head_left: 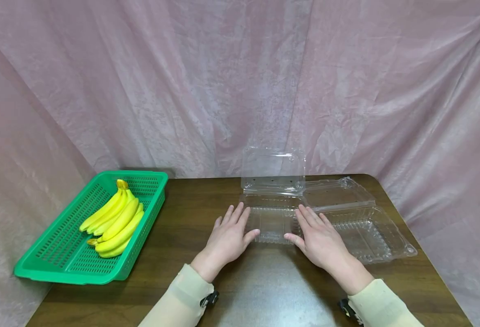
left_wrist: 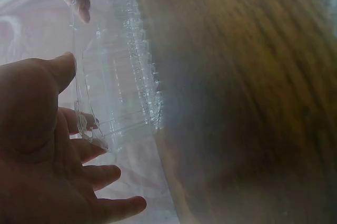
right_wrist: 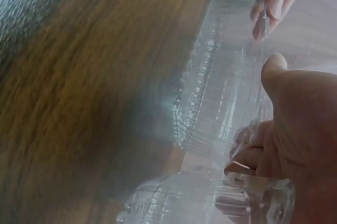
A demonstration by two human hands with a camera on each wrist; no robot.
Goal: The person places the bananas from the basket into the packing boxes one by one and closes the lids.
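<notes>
A clear plastic clamshell container (head_left: 274, 227) lies on the table with its lid (head_left: 272, 170) standing up at the back. My left hand (head_left: 229, 234) is at the container's left side, fingers straight and thumb spread toward the near rim. At the right side is my right hand (head_left: 319, 236), its fingers also straight, fingertips right at the rim. Both wrist views show a thumb by the rim and the other fingers along the end of the container (left_wrist: 113, 87). To the right, partly behind my right hand, lies a second clear clamshell container (head_left: 367, 231), its lid (head_left: 338, 193) folded back.
On the left of the brown wooden table (head_left: 199, 195) stands a green plastic basket (head_left: 152, 222) holding bunches of yellow bananas (head_left: 119, 222). A pink curtain (head_left: 223, 81) hangs behind the table's back edge and along both sides.
</notes>
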